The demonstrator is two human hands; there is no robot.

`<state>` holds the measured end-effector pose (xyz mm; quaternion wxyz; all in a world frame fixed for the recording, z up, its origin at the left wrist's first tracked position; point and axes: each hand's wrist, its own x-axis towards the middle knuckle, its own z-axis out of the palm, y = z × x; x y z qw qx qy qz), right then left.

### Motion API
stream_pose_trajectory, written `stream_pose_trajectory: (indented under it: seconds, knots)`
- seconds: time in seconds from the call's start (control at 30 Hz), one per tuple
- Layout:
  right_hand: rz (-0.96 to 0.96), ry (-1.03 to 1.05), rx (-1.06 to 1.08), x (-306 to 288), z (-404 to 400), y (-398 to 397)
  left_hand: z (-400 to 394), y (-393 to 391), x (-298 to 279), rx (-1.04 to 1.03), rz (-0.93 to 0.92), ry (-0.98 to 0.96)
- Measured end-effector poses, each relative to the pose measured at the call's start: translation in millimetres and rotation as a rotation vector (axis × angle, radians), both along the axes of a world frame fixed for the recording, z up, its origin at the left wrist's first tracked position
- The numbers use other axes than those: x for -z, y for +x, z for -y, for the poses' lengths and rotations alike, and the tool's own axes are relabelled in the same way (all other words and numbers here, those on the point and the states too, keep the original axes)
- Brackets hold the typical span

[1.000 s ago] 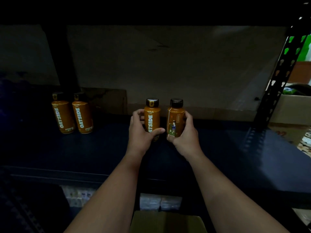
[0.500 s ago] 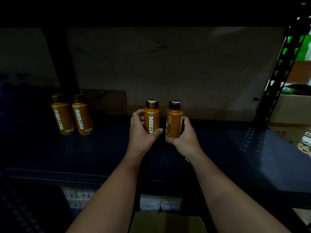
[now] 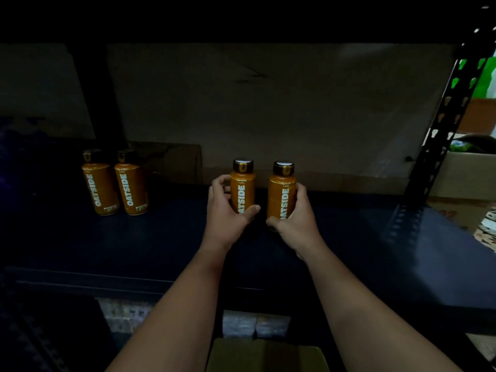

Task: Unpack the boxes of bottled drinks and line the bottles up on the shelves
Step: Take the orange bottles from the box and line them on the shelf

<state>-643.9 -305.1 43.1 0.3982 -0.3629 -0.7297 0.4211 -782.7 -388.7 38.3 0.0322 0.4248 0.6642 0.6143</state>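
Note:
Two orange OATSIDE bottles with dark caps stand upright in the middle of a dark shelf (image 3: pixel 375 251). My left hand (image 3: pixel 228 213) grips the left bottle (image 3: pixel 242 187) round its lower body. My right hand (image 3: pixel 298 218) grips the right bottle (image 3: pixel 281 194), whose label faces me. Two more of the same bottles, one (image 3: pixel 99 183) beside the other (image 3: pixel 131 183), stand side by side at the shelf's back left.
A black perforated upright (image 3: pixel 440 146) bounds the shelf on the right, with cardboard boxes (image 3: pixel 472 175) beyond it. Cardboard lines the back wall (image 3: pixel 268 108). Below the shelf edge sit packed goods (image 3: pixel 255 323) and a box flap (image 3: pixel 265 355).
My right hand has turned its bottle so the OATSIDE label now faces me, and the two bottles stand slightly further apart. The left bottle has stayed put.

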Motion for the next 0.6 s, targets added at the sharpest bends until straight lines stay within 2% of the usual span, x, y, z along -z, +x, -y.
stream_pose_trajectory:
  seconds: [0.3, 0.6]
  knots:
    - [0.022, 0.052, 0.041, -1, 1, 1, 2, 4, -3, -0.023, -0.008, -0.014]
    - [0.181, 0.143, 0.041, -3, 8, -9, 5, 6, -1, -0.077, -0.051, -0.042]
